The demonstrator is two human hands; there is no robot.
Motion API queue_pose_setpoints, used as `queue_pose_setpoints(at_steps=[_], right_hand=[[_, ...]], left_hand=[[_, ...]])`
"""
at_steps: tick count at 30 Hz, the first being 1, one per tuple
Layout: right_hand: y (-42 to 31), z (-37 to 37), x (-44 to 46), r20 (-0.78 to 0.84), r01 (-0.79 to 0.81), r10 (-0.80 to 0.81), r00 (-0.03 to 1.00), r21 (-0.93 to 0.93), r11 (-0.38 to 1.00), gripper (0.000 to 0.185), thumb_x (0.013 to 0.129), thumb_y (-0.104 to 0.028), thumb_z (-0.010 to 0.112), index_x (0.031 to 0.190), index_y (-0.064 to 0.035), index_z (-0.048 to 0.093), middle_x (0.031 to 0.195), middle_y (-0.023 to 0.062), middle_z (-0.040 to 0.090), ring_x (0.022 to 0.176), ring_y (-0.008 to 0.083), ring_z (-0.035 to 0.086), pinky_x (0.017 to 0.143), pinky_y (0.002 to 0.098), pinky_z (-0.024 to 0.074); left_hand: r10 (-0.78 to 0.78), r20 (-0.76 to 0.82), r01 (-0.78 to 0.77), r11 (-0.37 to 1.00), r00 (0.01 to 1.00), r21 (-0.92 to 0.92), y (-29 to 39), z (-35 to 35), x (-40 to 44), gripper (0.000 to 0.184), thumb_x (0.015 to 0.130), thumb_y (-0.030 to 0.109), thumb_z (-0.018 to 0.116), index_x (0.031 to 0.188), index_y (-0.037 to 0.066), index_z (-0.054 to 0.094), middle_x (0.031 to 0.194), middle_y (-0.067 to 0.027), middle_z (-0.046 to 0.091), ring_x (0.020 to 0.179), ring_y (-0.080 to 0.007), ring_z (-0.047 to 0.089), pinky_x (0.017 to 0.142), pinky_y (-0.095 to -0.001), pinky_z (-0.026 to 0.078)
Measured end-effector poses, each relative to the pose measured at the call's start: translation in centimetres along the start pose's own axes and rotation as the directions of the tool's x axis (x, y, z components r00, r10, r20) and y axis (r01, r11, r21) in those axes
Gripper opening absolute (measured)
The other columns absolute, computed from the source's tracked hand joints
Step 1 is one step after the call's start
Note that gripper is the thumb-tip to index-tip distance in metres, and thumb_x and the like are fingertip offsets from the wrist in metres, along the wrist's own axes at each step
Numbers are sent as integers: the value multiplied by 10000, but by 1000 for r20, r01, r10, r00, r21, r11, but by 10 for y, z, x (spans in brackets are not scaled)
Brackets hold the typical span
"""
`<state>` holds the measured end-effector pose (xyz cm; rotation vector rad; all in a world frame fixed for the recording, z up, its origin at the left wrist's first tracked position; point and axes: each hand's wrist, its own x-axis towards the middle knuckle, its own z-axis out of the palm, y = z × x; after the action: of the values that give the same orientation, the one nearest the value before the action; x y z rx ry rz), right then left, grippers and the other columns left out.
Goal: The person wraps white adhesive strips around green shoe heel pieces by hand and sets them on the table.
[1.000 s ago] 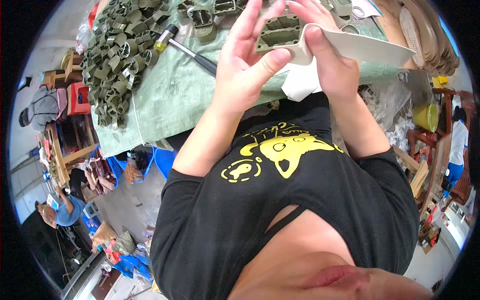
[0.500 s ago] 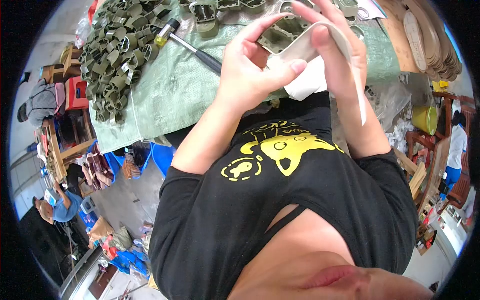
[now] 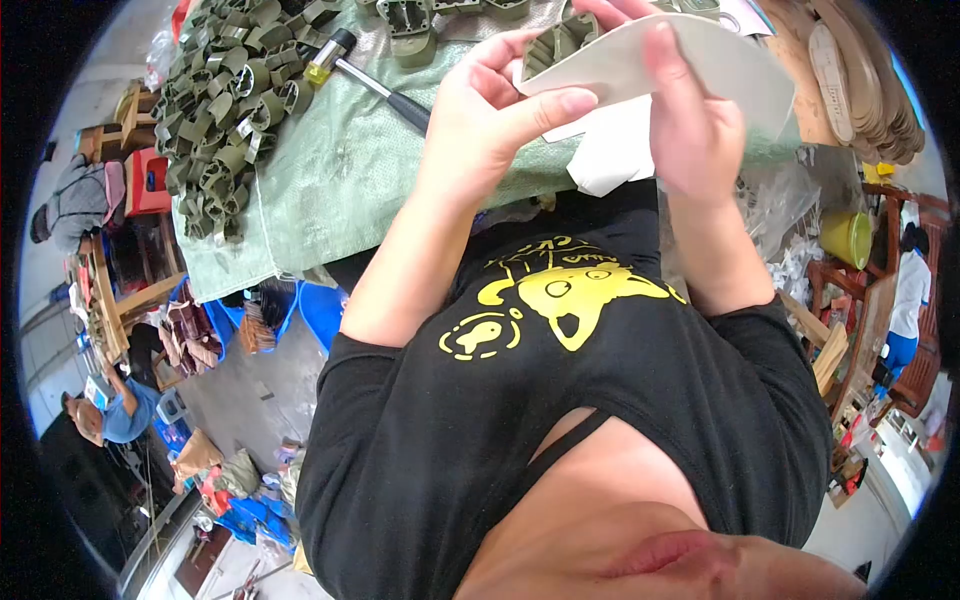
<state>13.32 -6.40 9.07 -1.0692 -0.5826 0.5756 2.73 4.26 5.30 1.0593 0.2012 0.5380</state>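
Observation:
My left hand (image 3: 490, 110) grips a hollow olive plastic shoe heel (image 3: 560, 45) with ribbed walls inside. Its thumb presses on the edge of a pale, sole-shaped sheet (image 3: 745, 75) that lies against the heel and partly hides it. On the other side my right hand (image 3: 692, 125) is closed on this sheet, thumb on its near face, with some fingers hidden behind. Under the hands, a white piece of paper or card (image 3: 615, 150) lies at the table's near edge.
Many olive heels (image 3: 225, 110) are piled at left on the green woven sheet (image 3: 330, 190). A hammer (image 3: 375, 85) lies beside them. More heels (image 3: 410, 40) stand at the back. Stacked brown soles (image 3: 870, 90) lie at right. Two people are in the background.
The pale sheet has swung from nearly edge-on to broad side facing me, extending right across the heel. My right hand has turned with it; the heel is now more covered.

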Motion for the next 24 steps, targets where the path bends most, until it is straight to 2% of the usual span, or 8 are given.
queue_pose_setpoints(at_steps=[3,7,10,13,14,17,18,24], right_hand=[[7,-27,11,130,-93,92,987,0,996,328,1007,-170,542,1194,86,624,1172,145,673,1074,199,629,939,319,489],[15,-22,12,80,49,-36,996,-168,985,334,979,-155,599,1226,70,619,1128,115,690,982,157,639,883,281,495],[10,-23,10,59,-83,93,994,-152,985,310,954,-121,627,1207,58,641,1127,122,690,1002,151,625,890,264,486],[-6,-18,6,199,263,-195,961,-424,867,265,942,-102,629,1150,56,672,1132,150,690,1011,180,637,897,266,484],[-4,-15,5,218,362,-292,931,-452,815,251,938,-97,630,1131,55,681,1132,159,690,1013,189,641,898,268,485],[20,-7,2,171,537,-515,840,-400,743,222,935,-97,629,1086,49,701,1131,181,691,1026,219,649,900,287,488],[21,-9,0,208,541,-503,839,-420,729,216,938,-100,626,1077,44,706,1134,184,690,1037,230,648,902,294,489],[9,-28,9,332,505,-384,862,-503,701,293,939,-184,650,1110,49,694,1163,206,676,1126,273,616,977,351,452]], left_hand=[[-43,17,43,999,999,-11,2,-2,-5,606,774,102,825,1277,-48,523,1106,-114,683,983,-168,674,885,-291,533],[-79,18,80,996,997,-37,-2,-3,-6,627,770,107,827,1291,-46,515,1112,-110,682,1016,-172,663,916,-296,515],[31,-51,-40,984,998,-174,-6,3,-6,629,746,91,840,1279,-39,532,1116,-104,682,1033,-171,655,922,-296,511],[6,15,-2,966,1000,-259,-11,-7,-1,946,884,17,658,1536,-25,-25,1572,-208,240,1420,-251,325,1137,-385,313],[66,-172,-117,943,983,-310,-22,-2,1,905,855,-30,671,1536,-19,76,1490,-181,392,1356,-237,421,1101,-386,370],[212,-20,-213,975,977,-62,-16,8,-1,549,796,93,786,1259,-59,533,1153,-111,657,1078,-170,626,983,-317,473],[113,-113,-107,993,987,55,-11,6,-1,563,702,64,864,1186,-31,594,1092,-104,691,996,-153,657,885,-288,513],[220,-152,-177,951,964,254,-4,13,-10,494,706,101,875,1110,-26,623,1016,-100,710,916,-124,669,824,-269,528]])
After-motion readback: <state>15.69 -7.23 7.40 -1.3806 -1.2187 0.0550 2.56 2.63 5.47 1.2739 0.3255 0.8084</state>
